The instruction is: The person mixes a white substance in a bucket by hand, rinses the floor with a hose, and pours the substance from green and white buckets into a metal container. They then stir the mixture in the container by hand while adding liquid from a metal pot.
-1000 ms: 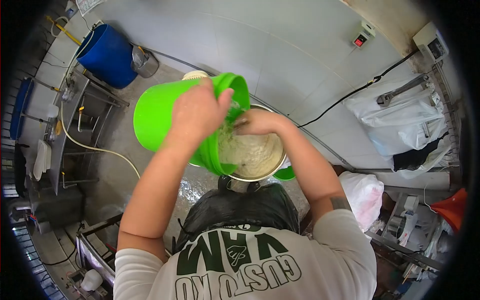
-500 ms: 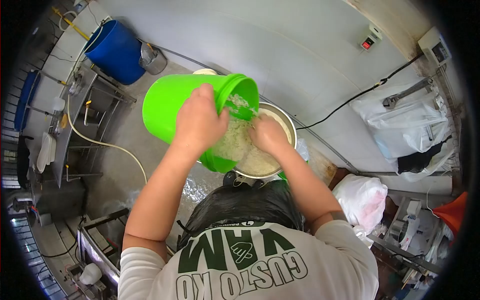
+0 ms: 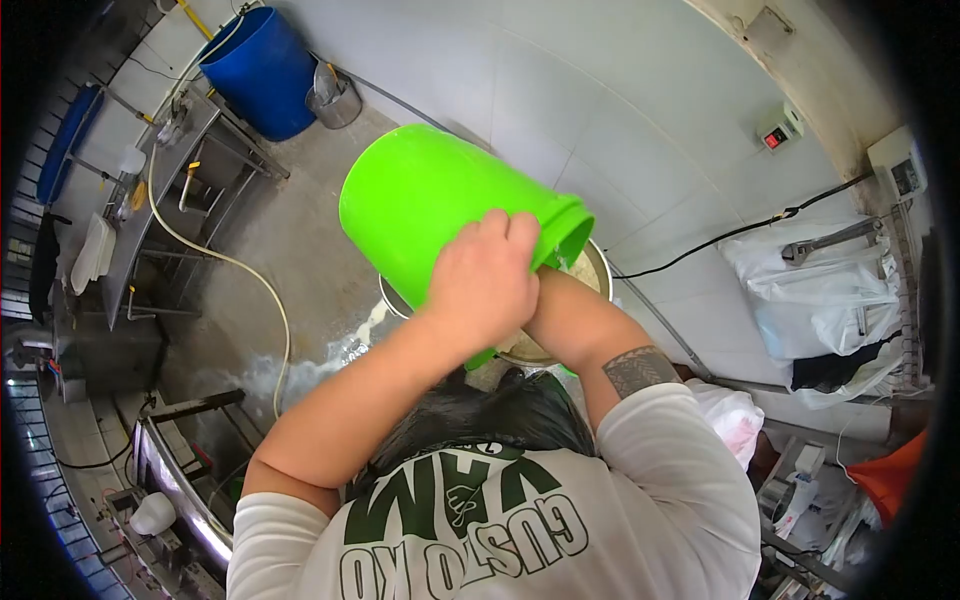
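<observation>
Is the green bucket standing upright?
No, the green bucket is tipped mouth-down over the metal pot, left hand on its rim.

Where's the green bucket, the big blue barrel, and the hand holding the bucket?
green bucket (image 3: 430, 205): head view, on its outer side wall.
blue barrel (image 3: 262, 72): head view, on its side.
left hand (image 3: 485, 282): head view, on the back of the hand.

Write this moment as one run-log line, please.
left hand: grip shut on green bucket rim | bucket: tipped steeply over metal pot | right hand: hidden behind left hand, at bucket mouth
</observation>
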`<state>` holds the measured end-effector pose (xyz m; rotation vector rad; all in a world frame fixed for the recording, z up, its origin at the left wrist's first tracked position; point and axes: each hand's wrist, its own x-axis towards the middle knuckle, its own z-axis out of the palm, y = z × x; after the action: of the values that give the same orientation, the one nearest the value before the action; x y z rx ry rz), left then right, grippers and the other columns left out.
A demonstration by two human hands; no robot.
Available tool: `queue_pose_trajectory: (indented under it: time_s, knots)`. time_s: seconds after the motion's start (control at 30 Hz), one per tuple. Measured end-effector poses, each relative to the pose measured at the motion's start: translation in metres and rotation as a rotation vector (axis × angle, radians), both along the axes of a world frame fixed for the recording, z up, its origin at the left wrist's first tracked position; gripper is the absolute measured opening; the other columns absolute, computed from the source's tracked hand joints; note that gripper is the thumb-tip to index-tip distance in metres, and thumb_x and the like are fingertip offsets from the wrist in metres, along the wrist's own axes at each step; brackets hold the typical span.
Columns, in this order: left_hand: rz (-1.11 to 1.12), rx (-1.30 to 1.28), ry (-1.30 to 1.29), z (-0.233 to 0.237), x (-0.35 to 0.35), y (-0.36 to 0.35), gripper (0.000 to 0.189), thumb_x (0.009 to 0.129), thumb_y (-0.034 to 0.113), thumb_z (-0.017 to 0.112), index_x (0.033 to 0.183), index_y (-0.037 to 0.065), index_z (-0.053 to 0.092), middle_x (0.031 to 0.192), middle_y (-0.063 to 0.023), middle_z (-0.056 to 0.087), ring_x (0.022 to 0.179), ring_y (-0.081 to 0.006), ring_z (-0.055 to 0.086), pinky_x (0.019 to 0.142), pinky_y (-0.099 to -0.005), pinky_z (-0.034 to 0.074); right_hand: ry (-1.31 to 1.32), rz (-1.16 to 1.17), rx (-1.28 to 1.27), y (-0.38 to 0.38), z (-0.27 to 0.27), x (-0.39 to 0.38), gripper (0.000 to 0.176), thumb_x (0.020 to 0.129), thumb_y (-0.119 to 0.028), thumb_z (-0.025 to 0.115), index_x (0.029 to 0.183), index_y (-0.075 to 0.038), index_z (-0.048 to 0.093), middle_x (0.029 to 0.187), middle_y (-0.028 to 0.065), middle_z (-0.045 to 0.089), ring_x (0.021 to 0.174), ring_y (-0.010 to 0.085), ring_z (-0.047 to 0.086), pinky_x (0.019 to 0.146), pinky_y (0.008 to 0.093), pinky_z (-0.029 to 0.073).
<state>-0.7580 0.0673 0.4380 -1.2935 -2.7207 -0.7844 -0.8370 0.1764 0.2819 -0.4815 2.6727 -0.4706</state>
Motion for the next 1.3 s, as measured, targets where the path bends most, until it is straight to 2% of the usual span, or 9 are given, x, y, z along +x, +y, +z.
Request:
queue_pose_trajectory:
  time_s: [0.2, 0.37, 0.47, 0.53, 0.7, 0.73, 0.8, 0.97, 1.3]
  knots:
    - [0.184, -0.07, -0.011, 0.005, -0.07, -0.004, 0.031, 0.082, 0.012, 0.065, 0.109, 0.0, 0.055, 0.103, -0.0264, 0.064, 0.096, -0.0445, 0.066, 0.085, -0.052, 0.054, -0.157, 0.172, 0.141, 0.014, 0.02, 0.021, 0.053, 0.084, -0.037, 0.069, 0.126, -0.006, 0.068, 0.126, 0.0236, 0.066, 0.118, 0.0391, 0.061, 0.102, 0.0453, 0.047]
    - [0.253, -0.109, -0.021, -0.004, -0.099, -0.014, 0.039, 0.083, 0.015, 0.067, 0.116, 0.0, 0.054, 0.11, -0.0268, 0.065, 0.101, -0.0448, 0.066, 0.088, -0.0523, 0.054, -0.496, -0.089, 0.08, 0.076, 0.071, 0.074, 0.05, 0.086, -0.034, 0.068, 0.128, -0.007, 0.067, 0.126, 0.0221, 0.066, 0.117, 0.0375, 0.062, 0.102, 0.0436, 0.048]
    - [0.271, -0.119, -0.031, -0.002, -0.098, -0.013, 0.041, 0.083, 0.017, 0.069, 0.117, 0.0, 0.053, 0.111, -0.0264, 0.065, 0.102, -0.045, 0.066, 0.088, -0.0523, 0.054, -0.124, -0.305, -0.25, 0.105, 0.032, 0.118, 0.044, 0.088, -0.028, 0.065, 0.125, -0.005, 0.068, 0.123, 0.0229, 0.067, 0.117, 0.0371, 0.062, 0.103, 0.0433, 0.048]
    - [0.279, -0.105, -0.055, -0.001, -0.095, -0.01, 0.042, 0.081, 0.018, 0.07, 0.115, 0.0, 0.051, 0.11, -0.026, 0.064, 0.103, -0.0461, 0.063, 0.088, -0.0538, 0.052, -0.125, -0.515, -0.152, 0.098, 0.02, 0.145, 0.044, 0.088, -0.02, 0.064, 0.129, -0.004, 0.065, 0.132, 0.0225, 0.063, 0.12, 0.0385, 0.061, 0.102, 0.0436, 0.048]
    - [0.223, -0.083, -0.001, -0.006, -0.085, -0.007, 0.041, 0.082, 0.017, 0.071, 0.113, -0.001, 0.052, 0.11, -0.0258, 0.064, 0.102, -0.045, 0.064, 0.087, -0.0524, 0.053, 0.413, -0.36, 0.245, 0.069, -0.066, 0.19, 0.051, 0.092, -0.035, 0.061, 0.134, -0.007, 0.061, 0.138, 0.0209, 0.058, 0.126, 0.0377, 0.057, 0.104, 0.0466, 0.047]
    - [0.22, -0.053, 0.007, -0.005, -0.085, -0.007, 0.04, 0.081, 0.017, 0.071, 0.111, 0.0, 0.052, 0.11, -0.0258, 0.064, 0.102, -0.045, 0.063, 0.086, -0.0528, 0.052, 0.426, -0.362, 0.242, 0.074, -0.057, 0.175, 0.051, 0.092, -0.035, 0.061, 0.134, -0.007, 0.061, 0.138, 0.0209, 0.058, 0.126, 0.0377, 0.057, 0.104, 0.0466, 0.047]
    - [0.189, -0.034, 0.019, -0.005, -0.075, -0.009, 0.04, 0.08, 0.016, 0.072, 0.111, 0.0, 0.053, 0.109, -0.0256, 0.064, 0.101, -0.0449, 0.063, 0.085, -0.0526, 0.052, -0.336, -0.415, 0.114, 0.074, -0.012, 0.14, 0.051, 0.091, -0.037, 0.061, 0.13, -0.005, 0.063, 0.131, 0.023, 0.06, 0.121, 0.04, 0.059, 0.1, 0.0472, 0.049]
    - [0.048, -0.026, -0.003, 0.004, -0.024, -0.01, 0.04, 0.076, 0.014, 0.073, 0.109, 0.001, 0.054, 0.098, -0.0237, 0.061, 0.093, -0.044, 0.062, 0.081, -0.0513, 0.052, 0.526, -0.419, -0.346, 0.042, 0.045, 0.051, 0.04, 0.09, -0.02, 0.06, 0.127, -0.006, 0.066, 0.127, 0.0209, 0.065, 0.118, 0.0368, 0.062, 0.099, 0.0461, 0.05]
    - [-0.035, 0.056, -0.097, 0.024, 0.009, -0.004, 0.038, 0.075, 0.015, 0.072, 0.105, 0.001, 0.055, 0.094, -0.0219, 0.06, 0.089, -0.0439, 0.062, 0.079, -0.0513, 0.052, 0.071, -0.196, -0.054, 0.016, 0.019, 0.014, 0.043, 0.09, -0.021, 0.061, 0.131, -0.005, 0.064, 0.129, 0.0208, 0.064, 0.119, 0.0363, 0.062, 0.101, 0.0455, 0.049]
